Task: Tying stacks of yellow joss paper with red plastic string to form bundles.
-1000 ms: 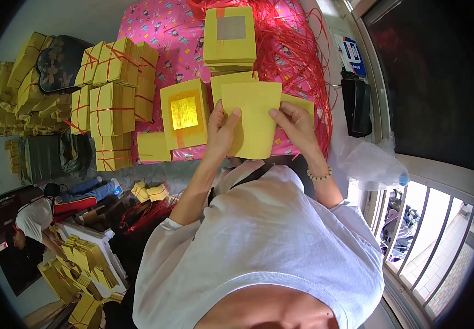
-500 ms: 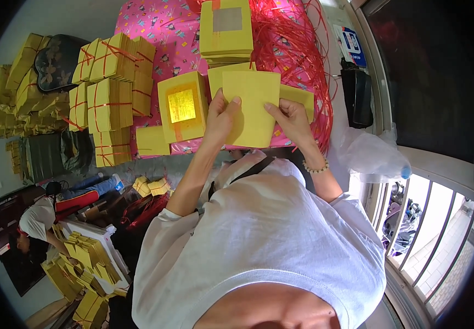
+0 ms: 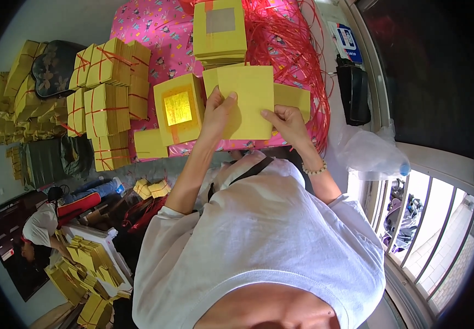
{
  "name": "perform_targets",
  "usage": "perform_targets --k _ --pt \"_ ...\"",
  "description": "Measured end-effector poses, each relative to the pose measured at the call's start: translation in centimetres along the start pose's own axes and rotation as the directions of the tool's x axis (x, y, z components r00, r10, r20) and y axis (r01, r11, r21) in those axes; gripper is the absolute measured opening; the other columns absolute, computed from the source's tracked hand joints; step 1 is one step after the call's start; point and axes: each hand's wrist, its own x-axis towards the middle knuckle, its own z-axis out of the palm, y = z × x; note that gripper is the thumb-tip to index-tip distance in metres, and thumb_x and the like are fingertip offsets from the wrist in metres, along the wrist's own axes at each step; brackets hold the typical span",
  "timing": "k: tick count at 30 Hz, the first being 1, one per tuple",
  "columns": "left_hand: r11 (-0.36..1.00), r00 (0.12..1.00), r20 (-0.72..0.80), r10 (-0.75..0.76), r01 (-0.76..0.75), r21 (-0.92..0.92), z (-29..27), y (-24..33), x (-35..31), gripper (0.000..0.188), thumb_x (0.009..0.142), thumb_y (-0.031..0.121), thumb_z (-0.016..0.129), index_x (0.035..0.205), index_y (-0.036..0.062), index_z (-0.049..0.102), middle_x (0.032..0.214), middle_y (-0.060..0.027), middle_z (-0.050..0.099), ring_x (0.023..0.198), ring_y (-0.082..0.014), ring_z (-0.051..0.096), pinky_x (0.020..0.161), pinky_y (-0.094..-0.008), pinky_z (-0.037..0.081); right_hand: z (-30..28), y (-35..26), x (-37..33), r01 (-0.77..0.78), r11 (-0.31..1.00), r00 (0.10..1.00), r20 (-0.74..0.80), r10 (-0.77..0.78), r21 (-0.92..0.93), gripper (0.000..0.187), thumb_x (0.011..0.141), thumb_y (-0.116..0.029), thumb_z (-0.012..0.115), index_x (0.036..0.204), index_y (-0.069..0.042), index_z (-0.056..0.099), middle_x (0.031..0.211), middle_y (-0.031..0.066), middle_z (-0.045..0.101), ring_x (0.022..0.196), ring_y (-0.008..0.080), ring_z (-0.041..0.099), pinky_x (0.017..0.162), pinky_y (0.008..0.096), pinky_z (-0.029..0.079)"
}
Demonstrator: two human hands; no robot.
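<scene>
Both my hands hold yellow paper (image 3: 250, 104) upright above the near edge of a pink table covering (image 3: 174, 63). My left hand (image 3: 216, 116) is closed on its left side, thumb flat on the front. The thumb and fingers of my right hand (image 3: 290, 123) pinch its right edge. I cannot tell how many sheets are in my hands. To the left lies a yellow paper stack with a shiny gold square (image 3: 178, 108). Beyond the held paper stands a taller yellow stack with a silver-grey square (image 3: 220, 21). More yellow paper (image 3: 295, 102) lies partly hidden behind my right hand.
Yellow paper bundles (image 3: 105, 104) tied with red ribbon are piled at left. Red plastic strings (image 3: 281, 49) spread over the table's right side. A black case (image 3: 353, 93) and a clear plastic bag (image 3: 370, 153) sit by the window. Another person (image 3: 42, 222) bends over paper at lower left.
The view has shifted slightly. My right hand has slid a little lower along the paper's right edge, and a yellow strip now shows along the paper's left side.
</scene>
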Motion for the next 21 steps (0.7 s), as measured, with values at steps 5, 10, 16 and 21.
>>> perform_targets --k 5,10,16,21 --pt "0.998 0.999 -0.043 0.022 -0.024 -0.051 -0.2 -0.5 0.7 0.027 0.093 0.008 0.050 0.120 0.0033 0.050 0.110 -0.0051 0.061 0.097 -0.0119 0.058 0.084 -0.0269 0.045 0.7 0.5 -0.8 -0.021 0.997 0.998 -0.049 0.025 0.079 0.024 0.089 -0.021 0.064 0.085 0.003 0.067 0.064 -0.0049 0.055 0.057 0.0012 0.040 0.048 0.0208 0.034" --pt "0.993 0.987 -0.112 0.118 -0.114 0.039 0.5 -0.5 0.7 0.027 0.093 0.008 0.050 0.120 0.0032 0.049 0.108 -0.0044 0.061 0.096 -0.0109 0.058 0.083 -0.0259 0.045 1.4 0.8 -1.6 -0.024 0.984 0.995 -0.095 0.041 0.179 0.021 0.090 -0.020 0.063 0.088 0.001 0.066 0.073 -0.0020 0.061 0.057 0.0035 0.049 0.053 0.0202 0.043" --pt "0.977 0.992 -0.040 0.122 -0.113 0.182 0.7 -1.1 1.8 0.028 0.092 0.008 0.051 0.119 0.0010 0.048 0.103 -0.0036 0.061 0.091 -0.0092 0.057 0.078 -0.0241 0.044 0.2 1.6 -1.9 -0.097 0.958 0.991 -0.067 0.119 0.269 0.017 0.089 -0.016 0.063 0.097 -0.001 0.062 0.085 0.0026 0.064 0.070 0.0088 0.062 0.065 0.0209 0.053" --pt "0.904 0.947 0.307 -0.095 -0.047 0.425 0.8 -1.6 5.4 0.029 0.089 0.013 0.057 0.115 0.0003 0.052 0.099 -0.0049 0.062 0.089 -0.0104 0.057 0.074 -0.0251 0.045 -3.6 1.7 -0.5 0.015 0.931 0.964 -0.253 0.084 0.366 0.024 0.088 -0.012 0.063 0.109 -0.004 0.053 0.094 0.0043 0.063 0.075 0.0108 0.064 0.065 0.0230 0.055"
